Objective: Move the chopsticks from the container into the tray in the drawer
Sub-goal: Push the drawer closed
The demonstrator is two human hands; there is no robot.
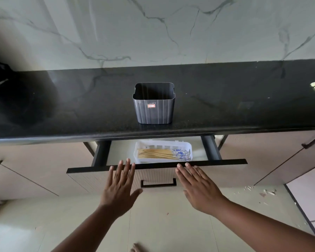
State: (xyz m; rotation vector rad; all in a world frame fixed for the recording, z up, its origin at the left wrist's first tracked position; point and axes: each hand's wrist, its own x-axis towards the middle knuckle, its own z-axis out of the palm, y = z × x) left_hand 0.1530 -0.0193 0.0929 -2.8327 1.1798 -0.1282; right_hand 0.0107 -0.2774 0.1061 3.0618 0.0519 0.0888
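At the drawer front (156,167): left hand (119,191) and right hand (198,190) flat, fingers straight, holding nothing, fingertips at its top edge. Inside the open drawer, white tray (189,148) holds the chopsticks (158,154), lying sideways. Farther back, on the black counter (62,110), the dark container (154,103) stands upright.
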